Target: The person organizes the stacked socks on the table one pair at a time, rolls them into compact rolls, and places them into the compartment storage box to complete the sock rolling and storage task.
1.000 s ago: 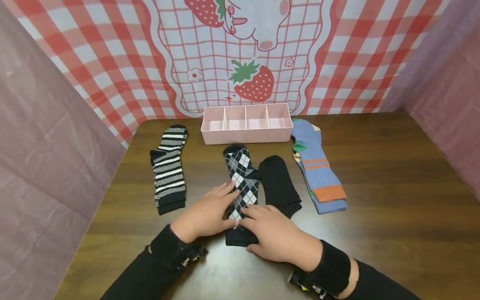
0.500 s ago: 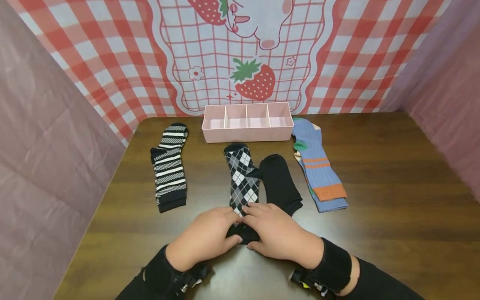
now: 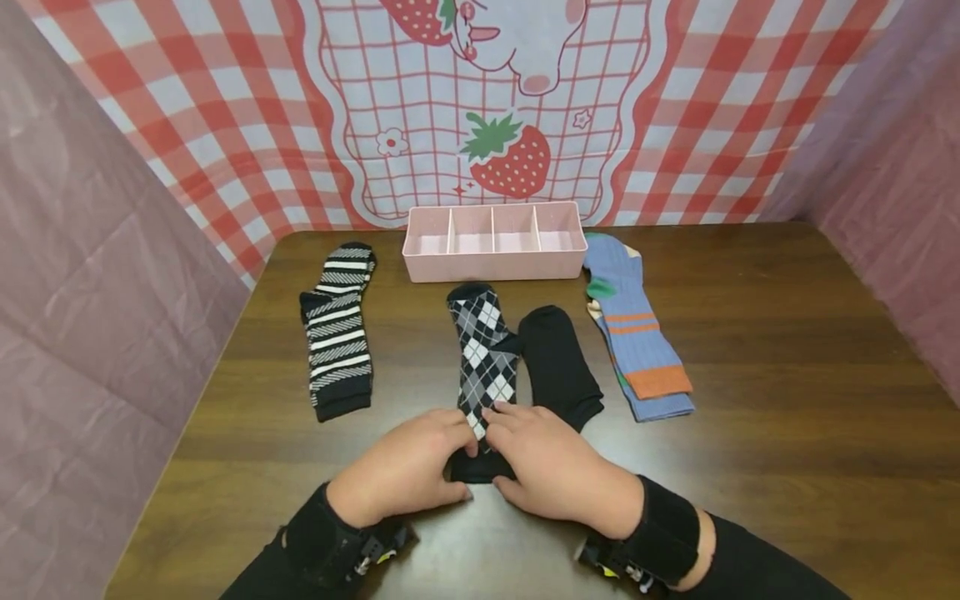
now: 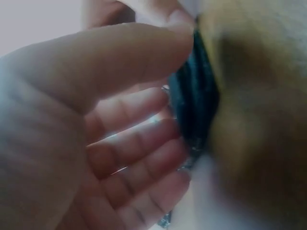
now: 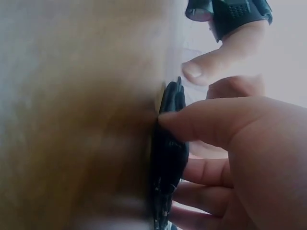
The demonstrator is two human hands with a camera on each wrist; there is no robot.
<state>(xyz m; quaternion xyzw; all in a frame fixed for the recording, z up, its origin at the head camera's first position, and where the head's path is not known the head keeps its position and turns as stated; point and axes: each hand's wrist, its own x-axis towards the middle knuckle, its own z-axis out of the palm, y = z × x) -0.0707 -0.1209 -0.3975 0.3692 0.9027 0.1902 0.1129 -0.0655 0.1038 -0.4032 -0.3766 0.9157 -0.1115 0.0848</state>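
An argyle sock [image 3: 483, 358] in black, grey and white lies flat at the table's middle, its black cuff [image 3: 480, 468] toward me. My left hand [image 3: 405, 467] is at the left side of the cuff, thumb spread from the fingers. In the left wrist view its fingers [image 4: 144, 167] look loosely bent beside the dark cuff [image 4: 194, 96]. My right hand [image 3: 558, 467] rests its fingertips on the sock's lower part, thumb at the cuff's right corner. The right wrist view shows that thumb [image 5: 192, 122] against the cuff. A plain black sock [image 3: 558, 362] lies just right of the argyle one.
A pink tray [image 3: 495, 267] with several compartments stands at the table's back edge. A striped black-and-white sock [image 3: 341, 342] lies at left, and blue socks [image 3: 637, 325] with orange bands at right. A checked cloth [image 3: 225, 108] hangs behind the wooden table [image 3: 787, 400].
My left hand has slid down the argyle sock from its middle to the cuff, then slightly left. The right hand has stayed in nearly the same place.
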